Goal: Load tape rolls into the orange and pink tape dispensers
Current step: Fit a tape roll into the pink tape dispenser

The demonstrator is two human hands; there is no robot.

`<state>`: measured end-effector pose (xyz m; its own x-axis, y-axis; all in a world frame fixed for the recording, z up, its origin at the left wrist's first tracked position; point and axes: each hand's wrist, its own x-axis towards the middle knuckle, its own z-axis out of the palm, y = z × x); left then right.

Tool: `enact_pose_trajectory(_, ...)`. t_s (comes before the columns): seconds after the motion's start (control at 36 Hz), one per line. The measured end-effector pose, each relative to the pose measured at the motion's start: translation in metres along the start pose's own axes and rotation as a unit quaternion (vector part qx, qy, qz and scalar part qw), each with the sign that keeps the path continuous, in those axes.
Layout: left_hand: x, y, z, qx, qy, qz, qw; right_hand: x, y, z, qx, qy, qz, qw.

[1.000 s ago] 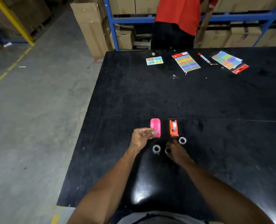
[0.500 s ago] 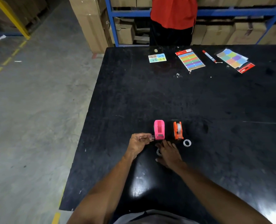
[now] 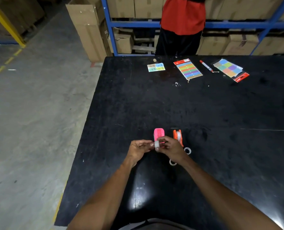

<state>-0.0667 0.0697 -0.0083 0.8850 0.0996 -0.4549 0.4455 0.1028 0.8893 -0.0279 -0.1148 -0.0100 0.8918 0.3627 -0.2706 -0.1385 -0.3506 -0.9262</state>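
Sitting loaded, the orange dispenser (image 3: 177, 136) holds tape; both hands (left (image 3: 138, 151), right (image 3: 172, 151)) pinch a tape roll (image 3: 157, 145) before the pink dispenser (image 3: 159, 134) on the black table (image 3: 204, 113).

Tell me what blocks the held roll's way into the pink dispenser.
Nothing visible. Both hands hold the tape roll just in front of the pink dispenser; the orange dispenser stands apart.

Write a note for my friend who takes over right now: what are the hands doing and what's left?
Left hand and right hand: both pinch one tape roll, held just in front of the pink dispenser.
Orange dispenser: already has a roll in it.
Two spare rolls lie on the table by the right wrist.
Left: seat the held roll in the pink one.
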Motion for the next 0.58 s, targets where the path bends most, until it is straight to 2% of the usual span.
enact_pose_trajectory(0.19,-0.011,0.010,0.006,-0.017,-0.003,0.007,1.000,-0.005,-0.009,0.000,0.044,0.001,-0.009,0.999)
enact_pose_trajectory(0.58,-0.021,0.017,0.005,-0.045,0.015,-0.006,0.999,-0.005,-0.018,-0.003,0.041,-0.017,-0.023,0.999)
